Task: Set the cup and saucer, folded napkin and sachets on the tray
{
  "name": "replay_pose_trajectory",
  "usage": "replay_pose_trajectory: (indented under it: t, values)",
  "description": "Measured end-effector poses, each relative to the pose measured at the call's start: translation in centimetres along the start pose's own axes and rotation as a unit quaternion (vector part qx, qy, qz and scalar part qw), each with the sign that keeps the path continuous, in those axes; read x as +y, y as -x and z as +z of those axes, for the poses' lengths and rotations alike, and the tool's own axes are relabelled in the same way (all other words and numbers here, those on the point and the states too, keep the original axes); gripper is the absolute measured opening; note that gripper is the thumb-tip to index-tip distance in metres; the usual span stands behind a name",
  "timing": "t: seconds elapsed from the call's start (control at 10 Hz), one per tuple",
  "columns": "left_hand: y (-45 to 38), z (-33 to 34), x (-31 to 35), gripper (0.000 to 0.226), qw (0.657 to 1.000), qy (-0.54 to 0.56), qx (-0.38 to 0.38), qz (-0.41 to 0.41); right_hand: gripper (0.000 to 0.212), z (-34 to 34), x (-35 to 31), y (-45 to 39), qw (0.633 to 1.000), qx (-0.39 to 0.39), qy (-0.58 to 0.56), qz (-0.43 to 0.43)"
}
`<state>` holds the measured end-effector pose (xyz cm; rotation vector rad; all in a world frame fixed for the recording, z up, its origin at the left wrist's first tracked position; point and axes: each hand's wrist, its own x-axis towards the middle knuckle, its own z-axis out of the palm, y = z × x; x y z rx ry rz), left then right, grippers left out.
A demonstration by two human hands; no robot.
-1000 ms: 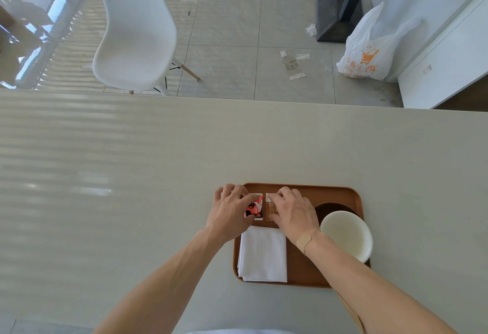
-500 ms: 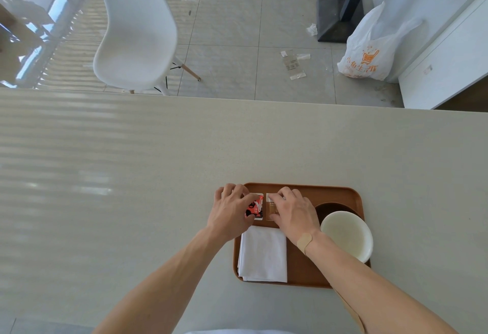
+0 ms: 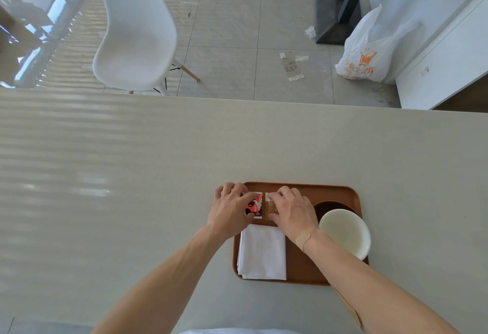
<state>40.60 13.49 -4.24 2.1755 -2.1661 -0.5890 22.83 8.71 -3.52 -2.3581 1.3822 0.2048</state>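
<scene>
1. A brown tray [image 3: 330, 191] with rounded corners sits on a pale table [image 3: 132, 175], near the person's edge.
2. A folded white napkin [image 3: 262, 251] lies flat in the tray's near left part.
3. Just beyond the napkin, two sachets lie side by side: a red sachet [image 3: 255, 205] on the left and a brown sachet [image 3: 270, 207] on the right (nearly touching).
4. The left hand [image 3: 229, 209] rests on the red sachet, fingers curled and pressed on its left edge.
5. The right hand [image 3: 293, 211] covers the brown sachet, fingertips pinching its corners.
6. A white cup [image 3: 344, 233] stands on a dark saucer [image 3: 327, 205] at the tray's right side.
7. A white chair [image 3: 137, 30] stands on the tiled floor beyond the table.
</scene>
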Motion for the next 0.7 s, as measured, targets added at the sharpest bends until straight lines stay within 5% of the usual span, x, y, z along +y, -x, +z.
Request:
replay_pose_trajectory:
  t: [0.5,0.7]
  values:
    - [1.5,-2.7,0.2,0.029,0.996,0.082,0.041,-0.021,0.037,-4.5,-1.2,2.1,0.991,0.04,-0.125,0.025]
    - [3.2,-9.6,0.6,0.015,0.978,0.137,0.159,0.023,0.026,-13.4,-2.4,6.8,0.959,0.142,-0.245,-0.032]
